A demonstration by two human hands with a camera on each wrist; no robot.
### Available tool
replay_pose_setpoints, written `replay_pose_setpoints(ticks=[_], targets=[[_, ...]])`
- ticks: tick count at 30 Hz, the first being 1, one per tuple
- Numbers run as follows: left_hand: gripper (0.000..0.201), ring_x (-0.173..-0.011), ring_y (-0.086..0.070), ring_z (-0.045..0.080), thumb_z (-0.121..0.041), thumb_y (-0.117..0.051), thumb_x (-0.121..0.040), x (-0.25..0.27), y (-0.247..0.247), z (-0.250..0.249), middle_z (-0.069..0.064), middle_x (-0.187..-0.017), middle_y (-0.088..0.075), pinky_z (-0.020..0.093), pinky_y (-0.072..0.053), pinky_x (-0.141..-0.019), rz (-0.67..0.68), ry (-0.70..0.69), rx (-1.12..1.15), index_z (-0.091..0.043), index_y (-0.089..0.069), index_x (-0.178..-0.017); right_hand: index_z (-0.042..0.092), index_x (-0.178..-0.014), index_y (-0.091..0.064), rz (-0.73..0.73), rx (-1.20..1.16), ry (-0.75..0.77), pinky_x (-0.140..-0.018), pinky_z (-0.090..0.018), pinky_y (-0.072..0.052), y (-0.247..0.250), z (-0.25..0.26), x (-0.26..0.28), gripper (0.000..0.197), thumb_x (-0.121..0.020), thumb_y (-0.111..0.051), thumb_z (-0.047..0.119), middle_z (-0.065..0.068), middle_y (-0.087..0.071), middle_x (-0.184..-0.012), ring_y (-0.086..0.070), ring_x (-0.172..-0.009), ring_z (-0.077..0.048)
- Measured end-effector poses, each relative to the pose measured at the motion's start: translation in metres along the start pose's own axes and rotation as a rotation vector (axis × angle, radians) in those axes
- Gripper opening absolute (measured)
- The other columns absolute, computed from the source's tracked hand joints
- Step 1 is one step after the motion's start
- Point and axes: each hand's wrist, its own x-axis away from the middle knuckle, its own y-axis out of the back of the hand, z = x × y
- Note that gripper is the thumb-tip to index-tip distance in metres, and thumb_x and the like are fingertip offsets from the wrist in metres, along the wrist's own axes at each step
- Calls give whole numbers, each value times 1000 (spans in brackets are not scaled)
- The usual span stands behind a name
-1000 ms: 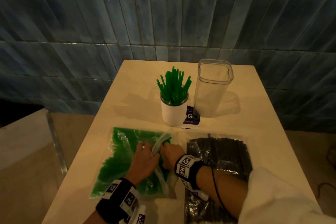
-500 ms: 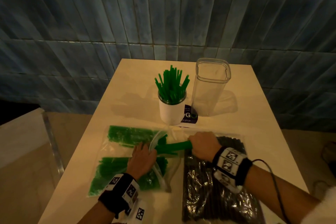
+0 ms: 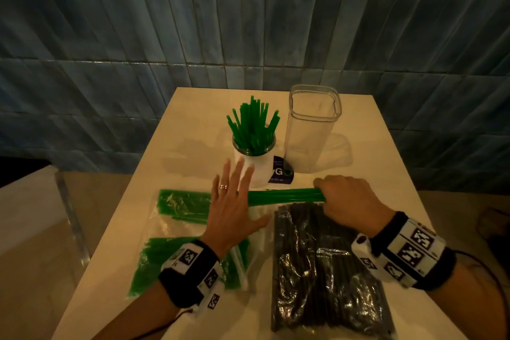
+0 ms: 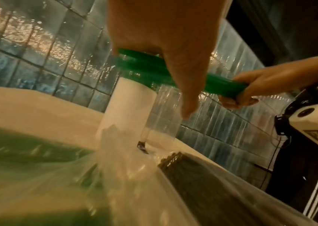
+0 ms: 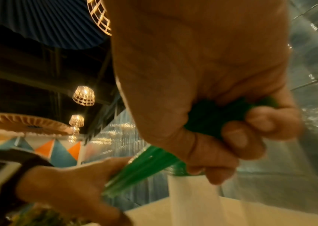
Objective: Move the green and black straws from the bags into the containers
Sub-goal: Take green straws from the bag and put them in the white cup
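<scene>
Centre frame, white cup (image 3: 252, 167) packed with upright green straws (image 3: 252, 125); just right of it, clear square container (image 3: 310, 130) holding nothing. Right hand (image 3: 349, 201) fisted around a level bundle of green straws (image 3: 285, 196), lifted clear of the green-straw bag (image 3: 176, 226) at lower left. Left hand (image 3: 231, 210) spread flat, fingers straight, over that bag. Black-straw bag (image 3: 325, 268) lying full at lower right.

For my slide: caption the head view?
Right hand grips green straws beside the open left hand.
</scene>
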Motion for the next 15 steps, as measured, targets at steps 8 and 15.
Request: replay_pose_setpoints(ticks=[8,15], targets=[[26,-54,-59,12,-44,-64,-80,-11,16,-2,-4,-60,-63,25,-50,-58,55,63,419,-19,-68,-75,26,-130,-43,-444,-561,326,-100,-25,-37,35,28,0,76,-67,-71,58,3,-35,-133,-35,-118,-7],[44,-36,-41,1,-9,-69,-79,-19,17,-24,-16,-38,-49,17,-36,-45,-165,128,888,-34,-55,-45,18,-111,-55,-1082,-847,332,-98,-14,-36,45,65,-17,41,-79,-65,41,-3,-47,-124,-41,-118,-6]])
